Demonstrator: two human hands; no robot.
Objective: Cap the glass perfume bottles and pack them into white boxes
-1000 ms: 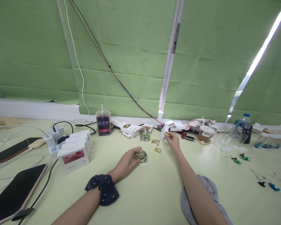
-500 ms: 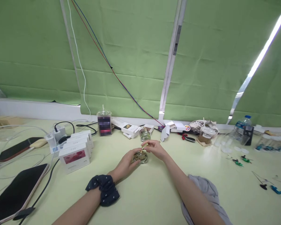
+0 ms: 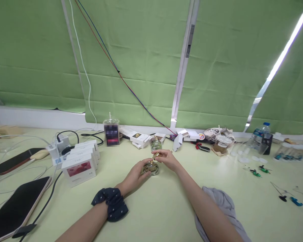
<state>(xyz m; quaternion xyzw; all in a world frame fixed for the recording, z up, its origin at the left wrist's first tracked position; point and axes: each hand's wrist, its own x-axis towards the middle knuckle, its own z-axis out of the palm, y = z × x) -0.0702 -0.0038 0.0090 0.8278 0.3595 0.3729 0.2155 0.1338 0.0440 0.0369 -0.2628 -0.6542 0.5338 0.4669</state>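
A round, squat glass perfume bottle (image 3: 151, 169) with a gold neck stands on the table in front of me. My left hand (image 3: 137, 174) is wrapped round its left side, thumb at the front. Just above the neck, my right hand (image 3: 168, 159) pinches a small shiny gold cap (image 3: 155, 155), which looks tilted; whether it touches the neck I cannot tell. A second glass bottle (image 3: 156, 144) of similar look is behind my hands, close to an opened white carton (image 3: 139, 138).
White boxes (image 3: 78, 167) stand in a row at left, near phones (image 3: 20, 208) and cables. A drink cup (image 3: 111, 132) is at the back. Pliers (image 3: 203, 147), a lidded cup (image 3: 221, 144), a water bottle (image 3: 262, 136) and small green parts (image 3: 256, 172) lie to the right.
The gold cap in my right hand has tilted and shifted slightly. My left hand keeps its hold on the bottle. The whole view has moved a little.
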